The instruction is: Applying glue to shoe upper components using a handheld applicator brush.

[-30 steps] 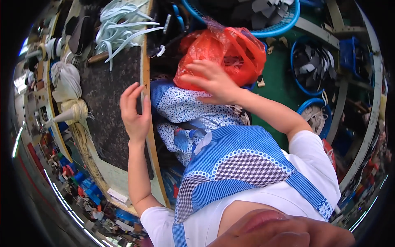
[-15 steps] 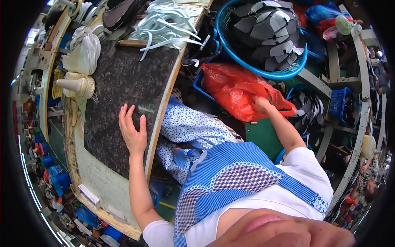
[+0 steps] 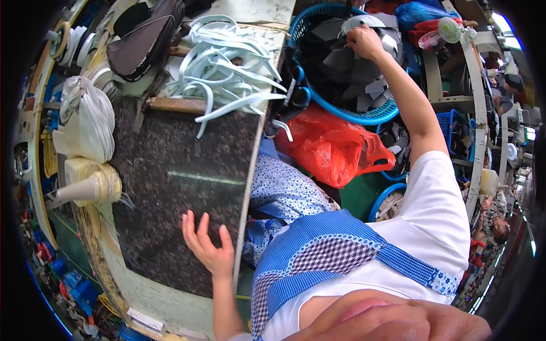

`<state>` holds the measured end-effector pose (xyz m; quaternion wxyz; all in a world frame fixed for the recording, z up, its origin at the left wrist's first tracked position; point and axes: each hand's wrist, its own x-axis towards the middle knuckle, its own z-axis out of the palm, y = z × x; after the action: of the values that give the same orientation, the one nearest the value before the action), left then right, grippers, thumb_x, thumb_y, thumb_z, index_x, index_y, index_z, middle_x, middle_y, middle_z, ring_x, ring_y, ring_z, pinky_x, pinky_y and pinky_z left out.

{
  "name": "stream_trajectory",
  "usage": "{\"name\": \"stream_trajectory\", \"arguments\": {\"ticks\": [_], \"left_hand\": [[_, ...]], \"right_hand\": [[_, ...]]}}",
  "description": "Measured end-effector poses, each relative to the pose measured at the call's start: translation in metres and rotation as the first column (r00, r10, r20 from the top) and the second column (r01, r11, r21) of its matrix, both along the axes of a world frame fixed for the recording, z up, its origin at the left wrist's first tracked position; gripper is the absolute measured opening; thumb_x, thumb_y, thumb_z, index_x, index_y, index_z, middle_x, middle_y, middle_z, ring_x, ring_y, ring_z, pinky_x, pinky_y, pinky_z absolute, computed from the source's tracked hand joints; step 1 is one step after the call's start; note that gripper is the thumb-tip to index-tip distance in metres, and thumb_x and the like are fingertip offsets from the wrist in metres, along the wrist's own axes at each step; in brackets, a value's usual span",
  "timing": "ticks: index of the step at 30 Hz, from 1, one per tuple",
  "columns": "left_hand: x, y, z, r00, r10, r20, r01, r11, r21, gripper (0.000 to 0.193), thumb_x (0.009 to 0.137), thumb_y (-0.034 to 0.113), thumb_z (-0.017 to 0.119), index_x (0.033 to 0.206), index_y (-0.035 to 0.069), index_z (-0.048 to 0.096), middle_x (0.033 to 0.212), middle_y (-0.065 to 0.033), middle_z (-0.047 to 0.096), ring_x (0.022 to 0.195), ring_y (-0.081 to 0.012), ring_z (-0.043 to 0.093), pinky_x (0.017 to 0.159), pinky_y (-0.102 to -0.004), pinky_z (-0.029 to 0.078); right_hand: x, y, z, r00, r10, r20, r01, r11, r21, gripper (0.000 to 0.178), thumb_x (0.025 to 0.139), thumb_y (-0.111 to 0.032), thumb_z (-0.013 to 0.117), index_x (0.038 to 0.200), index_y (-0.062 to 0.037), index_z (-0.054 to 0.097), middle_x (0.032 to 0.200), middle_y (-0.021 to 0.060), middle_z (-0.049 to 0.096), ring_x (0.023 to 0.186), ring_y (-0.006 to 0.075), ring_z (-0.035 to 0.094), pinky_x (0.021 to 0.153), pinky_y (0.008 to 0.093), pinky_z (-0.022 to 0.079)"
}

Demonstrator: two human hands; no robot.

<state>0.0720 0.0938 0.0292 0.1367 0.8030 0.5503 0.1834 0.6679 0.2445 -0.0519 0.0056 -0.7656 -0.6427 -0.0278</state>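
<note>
My left hand (image 3: 210,245) is over the near end of a dark speckled slab (image 3: 185,149) on the worktable, its fingers spread and nothing in them. Whether it touches the surface is hard to tell. At the far right, my right hand (image 3: 365,42) reaches into a round blue plastic basket (image 3: 348,118) heaped with grey and black cut pieces (image 3: 372,91). Its fingers are bent closed at the edge of a pale grey curved piece (image 3: 360,23). Below the basket lies a crumpled red plastic bag (image 3: 335,149), which neither hand touches.
A tangle of white strips (image 3: 227,68) lies at the table's far end, beside a dark shoe-shaped part (image 3: 142,48). Stacked white pieces (image 3: 88,119) and a cone (image 3: 79,190) line the left edge. A metal rack (image 3: 482,113) and a small fan (image 3: 450,30) stand at right.
My right hand has left the red bag and moved up to the pieces in the blue basket. My left hand has shifted slightly nearer, still spread. The whole view has tilted.
</note>
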Motion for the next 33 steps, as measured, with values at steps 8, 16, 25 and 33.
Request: {"name": "stream_trajectory", "arguments": {"ticks": [8, 16, 25, 33], "left_hand": [[0.001, 0.003, -0.004, 1.0, 0.009, 0.013, -0.009, 1.0, -0.011, 0.032, 0.083, 0.019, 0.064, 0.11, 0.002, 0.059, 0.132, -0.0205, 0.047, 0.125, -0.0404, 0.041, 0.104, -0.0528, 0.033], [0.005, -0.004, -0.001, 0.996, 0.059, -0.06, -0.062, 0.997, -0.046, 0.032, 0.085, 0.025, 0.06, 0.11, 0.005, 0.056, 0.131, -0.0203, 0.045, 0.125, -0.0394, 0.04, 0.104, -0.0537, 0.033], [0.02, -0.002, 0.002, 0.988, 0.102, -0.119, -0.107, 0.994, -0.033, 0.03, 0.086, 0.024, 0.056, 0.109, 0.005, 0.053, 0.13, -0.0206, 0.045, 0.125, -0.0404, 0.04, 0.104, -0.0538, 0.032], [0.019, 0.004, 0.005, 0.988, 0.149, -0.046, -0.152, 0.987, -0.059, 0.033, 0.081, 0.021, 0.06, 0.111, 0.009, 0.054, 0.131, -0.0181, 0.045, 0.124, -0.0399, 0.041, 0.103, -0.052, 0.032]], "right_hand": [[0.052, 0.043, -0.005, 0.502, -0.448, -0.74, 0.605, 0.793, -0.07, 0.024, 0.087, -0.022, 0.061, 0.085, 0.0018, 0.067, 0.084, 0.0097, 0.071, 0.075, 0.0151, 0.067, 0.068, 0.0286, 0.052], [-0.014, 0.07, -0.006, 0.785, -0.614, 0.081, 0.589, 0.701, -0.401, 0.029, 0.077, -0.008, 0.06, 0.105, -0.0027, 0.066, 0.112, 0.021, 0.064, 0.105, 0.039, 0.062, 0.086, 0.0445, 0.052], [0.02, 0.043, -0.005, 0.193, -0.452, -0.871, 0.531, 0.795, -0.295, 0.019, 0.085, -0.018, 0.066, 0.092, -0.0001, 0.069, 0.08, 0.0091, 0.069, 0.075, 0.0176, 0.066, 0.065, 0.0282, 0.053], [-0.126, -0.013, 0.16, -0.586, -0.134, -0.799, 0.28, 0.892, -0.355, 0.022, 0.095, -0.013, 0.056, 0.111, 0.0015, 0.059, 0.09, 0.0067, 0.066, 0.075, 0.0108, 0.064, 0.066, 0.0178, 0.052]]}}
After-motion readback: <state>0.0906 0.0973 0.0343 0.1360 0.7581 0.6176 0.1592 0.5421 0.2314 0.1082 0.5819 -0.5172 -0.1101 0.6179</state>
